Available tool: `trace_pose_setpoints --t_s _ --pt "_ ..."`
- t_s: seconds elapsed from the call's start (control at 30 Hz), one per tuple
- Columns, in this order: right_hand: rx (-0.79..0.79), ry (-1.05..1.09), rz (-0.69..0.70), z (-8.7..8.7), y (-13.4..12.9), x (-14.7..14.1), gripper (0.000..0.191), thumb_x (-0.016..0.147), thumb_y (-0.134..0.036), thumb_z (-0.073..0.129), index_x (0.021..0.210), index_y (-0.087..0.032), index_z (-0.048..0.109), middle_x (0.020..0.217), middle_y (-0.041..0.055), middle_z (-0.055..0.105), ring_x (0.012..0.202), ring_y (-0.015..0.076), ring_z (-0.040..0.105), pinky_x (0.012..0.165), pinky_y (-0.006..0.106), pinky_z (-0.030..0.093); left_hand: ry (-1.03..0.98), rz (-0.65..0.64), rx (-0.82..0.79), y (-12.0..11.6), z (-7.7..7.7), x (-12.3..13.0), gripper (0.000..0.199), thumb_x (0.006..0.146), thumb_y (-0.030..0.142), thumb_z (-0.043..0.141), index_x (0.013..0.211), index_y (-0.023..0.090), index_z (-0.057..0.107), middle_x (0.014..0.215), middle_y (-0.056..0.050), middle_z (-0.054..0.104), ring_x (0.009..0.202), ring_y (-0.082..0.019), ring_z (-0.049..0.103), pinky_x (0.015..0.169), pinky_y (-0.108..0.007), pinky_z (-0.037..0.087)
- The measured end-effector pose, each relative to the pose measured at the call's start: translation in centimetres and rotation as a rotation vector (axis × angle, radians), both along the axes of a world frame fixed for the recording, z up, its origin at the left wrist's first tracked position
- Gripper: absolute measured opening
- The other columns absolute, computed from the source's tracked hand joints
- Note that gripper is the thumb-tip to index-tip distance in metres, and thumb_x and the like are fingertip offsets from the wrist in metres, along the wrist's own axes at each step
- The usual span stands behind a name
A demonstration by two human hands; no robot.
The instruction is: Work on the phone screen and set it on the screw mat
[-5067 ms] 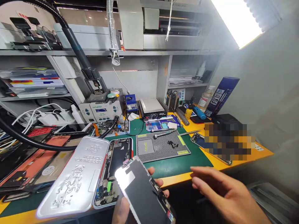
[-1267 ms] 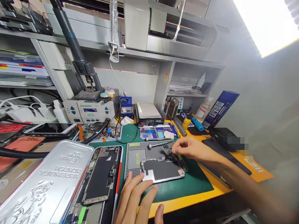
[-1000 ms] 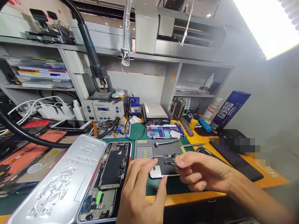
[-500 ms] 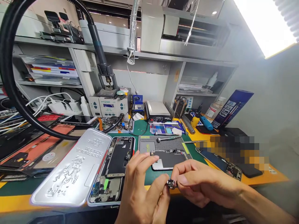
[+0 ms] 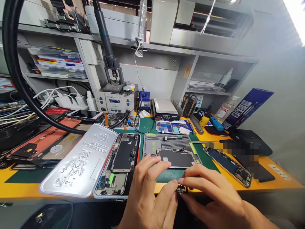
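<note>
A small dark metallic part (image 5: 180,189) is pinched between both hands just in front of the table's near edge. My left hand (image 5: 152,190) holds its left side with thumb and a finger, the other fingers raised and curved. My right hand (image 5: 212,190) has its fingertips on the part's right side, the palm turned down. Beyond the hands, a phone screen assembly (image 5: 176,158) lies dark side up on a perforated grey pad (image 5: 147,136). To the left, an opened phone assembly (image 5: 124,152) rests in a tray next to an embossed silver lid (image 5: 78,162).
An opened phone (image 5: 227,165) lies at the right on the yellow table (image 5: 289,183). A screwdriver (image 5: 176,137) is on the pad. Farther back stand a soldering station (image 5: 116,101), a flat heating plate (image 5: 166,106), bottles and a blue box (image 5: 247,109). A black hose arches at left.
The view has shifted, so the bench sits farther left and slightly higher at its near side. My right hand's fingers have moved over the small part, with the index finger straighter.
</note>
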State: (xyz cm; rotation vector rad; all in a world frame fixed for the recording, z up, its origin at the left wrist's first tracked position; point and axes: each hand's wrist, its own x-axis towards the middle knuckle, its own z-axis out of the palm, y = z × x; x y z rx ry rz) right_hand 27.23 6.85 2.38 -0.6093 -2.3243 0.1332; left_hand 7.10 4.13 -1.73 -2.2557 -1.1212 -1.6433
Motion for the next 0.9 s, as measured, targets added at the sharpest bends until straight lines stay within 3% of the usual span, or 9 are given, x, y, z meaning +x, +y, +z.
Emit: trace_pose_setpoints --t_s 0.13,0.27,0.47,0.53,0.6,0.7,0.77,0.83,0.9 --pt "0.098 -0.016 -0.043 -0.5 -0.1 -0.2 0.025 0.086 -0.007 0.062 0.109 -0.016 0.066 0.096 0.0081 0.073 0.083 0.0176 0.072 0.075 0.028 0.058 0.066 0.0 -0.009 -0.6 0.3 -0.3 0.021 0.086 0.0 0.062 0.103 0.012 0.069 0.13 -0.011 0.054 0.129 -0.029 0.049 0.117 -0.05 0.041" --pt "0.173 -0.032 -0.027 -0.8 -0.2 -0.6 0.024 0.085 -0.003 0.058 0.102 -0.018 0.064 0.087 0.0065 0.074 0.074 0.0179 0.072 0.065 0.028 0.056 0.075 -0.031 -0.049 -0.9 0.2 -0.5 0.024 0.085 -0.001 0.064 0.105 0.01 0.069 0.131 -0.013 0.053 0.131 -0.032 0.047 0.118 -0.052 0.04" --pt "0.145 0.017 -0.035 -0.6 -0.4 -0.8 0.027 0.078 -0.002 0.062 0.099 -0.02 0.061 0.08 0.0034 0.075 0.066 0.0165 0.072 0.061 0.026 0.056 -0.076 -0.092 -0.156 -0.9 0.2 -0.4 0.029 0.084 0.001 0.058 0.11 0.013 0.065 0.129 -0.012 0.055 0.129 -0.023 0.052 0.115 -0.037 0.045" --pt "-0.015 0.118 -0.033 -0.9 -0.6 -0.8 0.028 0.079 -0.002 0.062 0.099 -0.021 0.062 0.081 0.0028 0.073 0.07 0.0167 0.072 0.065 0.026 0.057 -0.17 -0.113 -0.261 -1.1 0.0 -0.4 0.037 0.082 0.006 0.062 0.117 0.016 0.063 0.127 -0.01 0.059 0.122 -0.019 0.059 0.108 -0.031 0.051" --pt "-0.275 0.255 -0.004 -1.3 -0.8 -0.8 0.024 0.083 -0.004 0.062 0.099 -0.023 0.063 0.081 0.0018 0.07 0.071 0.0162 0.07 0.066 0.027 0.057 -0.318 -0.179 -0.437 -1.3 -0.4 -0.2 0.042 0.078 0.008 0.066 0.117 0.022 0.062 0.116 -0.004 0.066 0.103 -0.015 0.068 0.09 -0.025 0.058" --pt "-0.83 0.446 -0.013 -1.7 -1.0 -0.9 0.007 0.092 -0.017 0.067 0.088 -0.022 0.064 0.08 0.0005 0.064 0.061 0.0122 0.062 0.058 0.024 0.053 -0.591 -0.367 -0.765 -1.8 -0.7 0.2 0.031 0.079 0.009 0.065 0.105 0.025 0.067 0.092 0.001 0.068 0.076 -0.012 0.067 0.067 -0.021 0.057" --pt "-1.184 0.528 -0.039 -1.9 -1.1 -1.0 0.018 0.091 -0.031 0.075 0.084 -0.02 0.063 0.078 -0.0004 0.062 0.054 0.0086 0.056 0.054 0.022 0.048 -0.766 -0.455 -0.96 -2.1 -0.5 0.6 0.016 0.083 0.015 0.064 0.096 0.023 0.07 0.085 0.0 0.068 0.071 -0.012 0.064 0.065 -0.022 0.055" --pt "-1.394 0.58 -0.037 -2.1 -1.0 -1.2 0.029 0.088 -0.041 0.08 0.084 -0.018 0.062 0.073 -0.0013 0.061 0.05 0.0076 0.054 0.051 0.021 0.043 -0.916 -0.476 -1.112 -2.2 0.0 1.0 0.007 0.085 0.023 0.066 0.089 0.019 0.071 0.081 -0.002 0.068 0.066 -0.01 0.06 0.059 -0.02 0.051" --pt "-1.486 0.6 -0.023 -2.2 -0.9 -1.3 0.034 0.085 -0.045 0.081 0.083 -0.018 0.06 0.066 -0.0022 0.06 0.048 0.0077 0.052 0.049 0.02 0.039 -1.022 -0.452 -1.222 -2.3 0.5 1.3 0.011 0.082 0.028 0.072 0.084 0.017 0.07 0.076 -0.001 0.066 0.059 -0.008 0.053 0.05 -0.016 0.045"
